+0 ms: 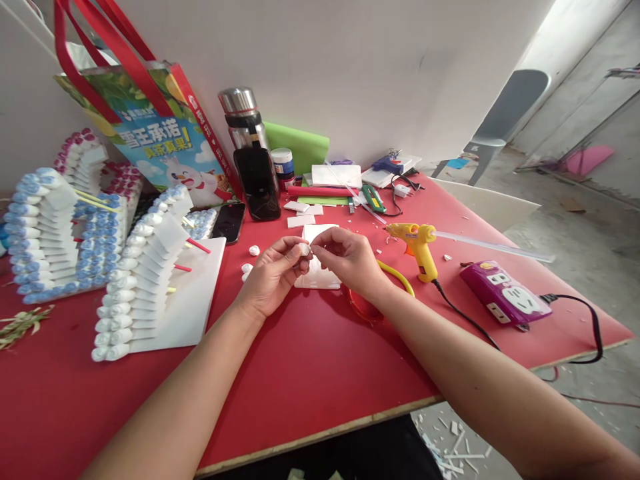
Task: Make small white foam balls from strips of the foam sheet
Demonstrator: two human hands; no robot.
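Note:
Over the middle of the red table, my left hand (275, 270) pinches a small white rolled rosette (304, 249) between thumb and fingers. My right hand (350, 257) meets it from the right, its thumb and index finger closed at the rosette's edge; whatever lies between those fingertips is too small to make out. Beneath both hands lies a white foam block (327, 277), partly covered. Similar loose rosettes (255, 251) rest just left of my left hand. Further left stands a white board (200, 293) with a curved wall of foam strips edged by white rosettes (120, 297).
A yellow glue gun (423, 250) and purple power strip (507, 293) sit at right, with cords. Yellow tape ring (400, 273) lies near my right wrist. Behind are a thermos (245, 120), phones (257, 183), a utility knife (373, 198) and a bag (160, 140). Blue-white rosette structures (45, 233) stand left.

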